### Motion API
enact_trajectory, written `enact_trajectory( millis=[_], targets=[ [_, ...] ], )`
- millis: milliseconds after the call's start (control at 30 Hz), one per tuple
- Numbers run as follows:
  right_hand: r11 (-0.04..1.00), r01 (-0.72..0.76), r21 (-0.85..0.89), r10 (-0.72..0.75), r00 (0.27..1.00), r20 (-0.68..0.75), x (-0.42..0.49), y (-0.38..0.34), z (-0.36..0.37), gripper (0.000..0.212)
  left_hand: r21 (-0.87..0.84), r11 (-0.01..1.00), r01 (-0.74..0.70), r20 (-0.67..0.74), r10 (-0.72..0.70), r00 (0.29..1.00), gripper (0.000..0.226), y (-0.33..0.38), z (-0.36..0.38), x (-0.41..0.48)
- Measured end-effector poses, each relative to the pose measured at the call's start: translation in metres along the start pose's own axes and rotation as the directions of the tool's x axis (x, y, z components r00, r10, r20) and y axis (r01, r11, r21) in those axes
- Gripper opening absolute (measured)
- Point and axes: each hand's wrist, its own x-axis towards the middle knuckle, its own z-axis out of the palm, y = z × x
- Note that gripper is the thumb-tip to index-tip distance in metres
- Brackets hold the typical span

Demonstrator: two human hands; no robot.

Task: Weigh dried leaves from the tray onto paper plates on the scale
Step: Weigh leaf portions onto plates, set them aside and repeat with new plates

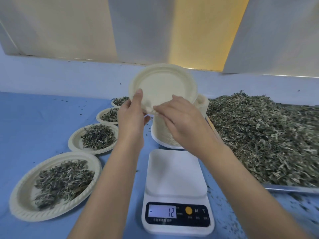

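Note:
An empty cream paper plate (164,83) is held up, tilted toward me, above a tall stack of paper plates (164,133). My left hand (132,114) grips its lower left rim, thumb on the inside. My right hand (179,118) pinches the lower rim beside it. Below, a white digital scale (176,171) stands with a bare platform, and its display (163,211) reads -12. To the right, a metal tray (290,188) holds a big heap of dried leaves (269,135).
Several paper plates filled with dried leaves run in a row along the left, from the nearest plate (22,200) to the farthest (114,102). The table has a blue cover (34,118) with leaf crumbs scattered on it. A pale wall stands behind.

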Motion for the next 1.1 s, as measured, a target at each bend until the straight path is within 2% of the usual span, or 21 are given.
enact_trajectory(
  millis=[67,100,167,200,267,300,333,367,433,533,600,667,733,833,967,1100],
  targets=[
    [1.000,0.018,-0.004,-0.018,0.999,-0.036,-0.006,-0.008,-0.003,0.020,0.114,0.991,-0.066,-0.033,0.070,0.997,0.010,0.001,-0.007,-0.003],
    [0.999,-0.035,0.026,0.036,0.998,-0.049,-0.008,-0.013,-0.005,0.022,0.154,0.984,-0.084,-0.038,0.091,0.995,0.006,0.001,-0.011,-0.006],
    [0.955,-0.251,0.156,0.261,0.964,-0.043,-0.011,-0.019,-0.013,0.040,0.176,0.980,-0.097,-0.008,0.100,0.995,0.004,0.004,-0.017,-0.011],
    [0.882,-0.381,0.278,0.397,0.918,-0.002,-0.012,-0.021,-0.017,0.050,0.175,0.979,-0.106,0.020,0.104,0.994,0.007,0.006,-0.019,-0.015],
    [0.610,-0.574,0.546,0.609,0.781,0.140,-0.013,-0.021,-0.025,0.063,0.199,0.970,-0.141,0.081,0.127,0.989,0.030,0.009,-0.022,-0.020],
    [0.474,-0.621,0.624,0.683,0.707,0.184,-0.014,-0.020,-0.028,0.064,0.230,0.960,-0.157,0.116,0.134,0.984,0.044,0.010,-0.024,-0.022],
    [0.381,-0.646,0.662,0.753,0.632,0.183,-0.015,-0.018,-0.030,0.061,0.279,0.946,-0.168,0.152,0.129,0.980,0.052,0.010,-0.026,-0.024],
    [0.321,-0.655,0.684,0.814,0.560,0.154,-0.017,-0.014,-0.031,0.055,0.329,0.928,-0.173,0.184,0.117,0.976,0.056,0.011,-0.027,-0.026],
    [0.252,-0.657,0.711,0.888,0.450,0.101,-0.022,-0.007,-0.033,0.045,0.402,0.896,-0.189,0.214,0.109,0.971,0.047,0.012,-0.028,-0.029],
    [0.249,-0.716,0.653,0.907,0.409,0.102,-0.034,0.000,-0.034,0.036,0.525,0.819,-0.234,0.186,0.157,0.970,0.020,0.013,-0.035,-0.027],
    [0.240,-0.777,0.581,0.901,0.401,0.164,-0.043,0.004,-0.034,0.027,0.623,0.741,-0.251,0.181,0.176,0.968,0.012,0.014,-0.041,-0.023],
    [0.214,-0.838,0.503,0.885,0.384,0.263,-0.049,0.009,-0.033,0.020,0.719,0.658,-0.225,0.202,0.112,0.973,0.012,0.014,-0.047,-0.021],
    [0.206,-0.883,0.422,0.868,0.365,0.338,-0.056,0.015,-0.032,0.019,0.818,0.550,-0.170,0.235,-0.049,0.971,0.014,0.011,-0.050,-0.021],
    [0.241,-0.926,0.291,0.861,0.342,0.376,-0.065,0.020,-0.027,0.012,0.911,0.394,-0.124,0.241,-0.265,0.933,0.018,0.003,-0.048,-0.024],
    [0.353,-0.930,0.100,0.840,0.362,0.403,-0.073,0.022,-0.018,0.007,0.965,0.202,-0.164,0.221,-0.300,0.928,0.021,-0.005,-0.042,-0.028],
    [0.418,-0.908,-0.026,0.826,0.368,0.426,-0.076,0.024,-0.013,0.004,0.980,0.091,-0.177,0.198,-0.350,0.916,0.027,-0.011,-0.038,-0.029]
  ],
)
